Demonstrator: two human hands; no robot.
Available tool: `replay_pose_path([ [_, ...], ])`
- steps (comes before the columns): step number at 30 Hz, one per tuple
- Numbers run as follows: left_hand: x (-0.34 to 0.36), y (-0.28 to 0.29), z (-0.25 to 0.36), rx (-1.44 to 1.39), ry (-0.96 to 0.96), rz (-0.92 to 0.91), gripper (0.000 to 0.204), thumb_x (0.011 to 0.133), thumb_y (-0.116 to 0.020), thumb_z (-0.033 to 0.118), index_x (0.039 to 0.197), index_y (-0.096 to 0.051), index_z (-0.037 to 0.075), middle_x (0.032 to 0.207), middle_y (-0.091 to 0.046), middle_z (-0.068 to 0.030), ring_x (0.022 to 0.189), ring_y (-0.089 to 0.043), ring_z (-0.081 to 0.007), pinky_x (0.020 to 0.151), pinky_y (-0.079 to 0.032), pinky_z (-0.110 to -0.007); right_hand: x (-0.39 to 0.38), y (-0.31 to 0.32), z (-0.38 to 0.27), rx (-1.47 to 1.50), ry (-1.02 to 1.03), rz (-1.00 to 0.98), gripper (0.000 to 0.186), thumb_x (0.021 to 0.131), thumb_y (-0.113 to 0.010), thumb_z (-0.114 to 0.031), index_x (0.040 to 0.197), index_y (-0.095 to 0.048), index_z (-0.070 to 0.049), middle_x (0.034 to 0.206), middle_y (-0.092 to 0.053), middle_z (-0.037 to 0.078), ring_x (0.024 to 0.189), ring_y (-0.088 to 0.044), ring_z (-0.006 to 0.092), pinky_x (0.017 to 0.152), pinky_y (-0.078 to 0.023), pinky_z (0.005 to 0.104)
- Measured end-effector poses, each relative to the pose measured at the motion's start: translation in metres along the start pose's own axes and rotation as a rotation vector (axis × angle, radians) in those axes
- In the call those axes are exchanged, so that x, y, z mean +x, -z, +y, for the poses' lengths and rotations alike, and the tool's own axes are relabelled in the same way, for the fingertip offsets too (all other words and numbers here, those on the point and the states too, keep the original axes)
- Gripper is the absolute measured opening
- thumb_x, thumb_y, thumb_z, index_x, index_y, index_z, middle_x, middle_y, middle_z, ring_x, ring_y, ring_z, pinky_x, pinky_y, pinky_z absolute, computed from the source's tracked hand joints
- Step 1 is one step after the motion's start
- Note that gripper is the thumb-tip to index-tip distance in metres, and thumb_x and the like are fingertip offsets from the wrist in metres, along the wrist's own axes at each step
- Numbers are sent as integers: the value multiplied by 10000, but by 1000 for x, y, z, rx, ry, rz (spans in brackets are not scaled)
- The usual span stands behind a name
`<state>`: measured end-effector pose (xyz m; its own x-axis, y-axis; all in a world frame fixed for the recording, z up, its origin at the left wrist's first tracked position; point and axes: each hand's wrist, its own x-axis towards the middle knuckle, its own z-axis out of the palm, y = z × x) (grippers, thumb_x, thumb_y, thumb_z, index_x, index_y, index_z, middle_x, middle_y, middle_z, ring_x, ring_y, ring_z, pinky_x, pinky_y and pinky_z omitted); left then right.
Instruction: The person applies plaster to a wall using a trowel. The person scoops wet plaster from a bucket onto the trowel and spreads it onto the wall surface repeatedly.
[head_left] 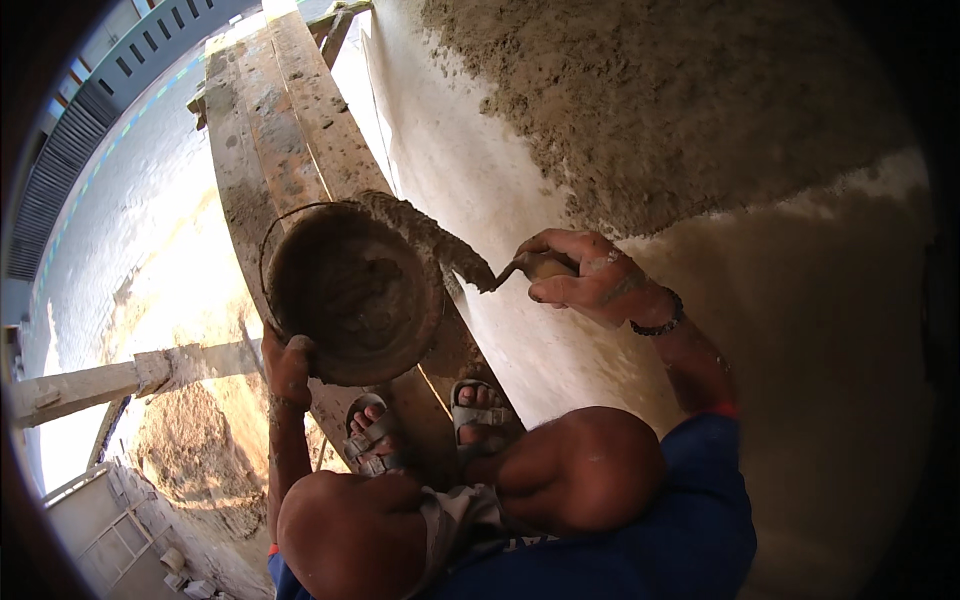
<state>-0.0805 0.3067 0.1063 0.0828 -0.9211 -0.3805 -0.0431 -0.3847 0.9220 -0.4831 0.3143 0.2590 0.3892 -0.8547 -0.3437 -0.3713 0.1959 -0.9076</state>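
Trowel [440,240], loaded with wet mortar, reaches over the pan's [355,295] rim on the planks [290,130], its handle clenched in the right hand [590,280]; left hand [288,365] grips the pan's near edge

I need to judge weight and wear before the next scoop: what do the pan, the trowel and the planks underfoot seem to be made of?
The pan looks like metal: thin rolled rim, dull brown, caked with grey mortar. The trowel blade seems steel, though mortar hides most of it; the handle in the right hand looks like pale wood. The planks are rough timber, grain and mortar splashes showing. The left hand grips the pan's rim.
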Motion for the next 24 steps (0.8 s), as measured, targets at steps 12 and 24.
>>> replay_pose_path([
  [12, 4, 6, 1, -109, 87, -4, 503, 729, -508, 27, 1231, -487, 8, 1051, -584, -99, 902, -584, -201, 785, -514, -329, -88, 117, -27, -786, -100, 953, 398, 879, -643, -235, 1199, -589, -2, 904, -655, 125, 788, -637, 223, 689, -516, 340],
  [24, 3, 20, -14, -96, 77, -58, 473, 762, -496, 84, 1231, -488, 25, 994, -578, -72, 821, -554, -163, 706, -491, -297, -25, 63, 189, -805, -387, 787, 367, 851, -610, -240, 1158, -582, -41, 983, -670, 190, 924, -647, 356, 793, -518, 432],
])
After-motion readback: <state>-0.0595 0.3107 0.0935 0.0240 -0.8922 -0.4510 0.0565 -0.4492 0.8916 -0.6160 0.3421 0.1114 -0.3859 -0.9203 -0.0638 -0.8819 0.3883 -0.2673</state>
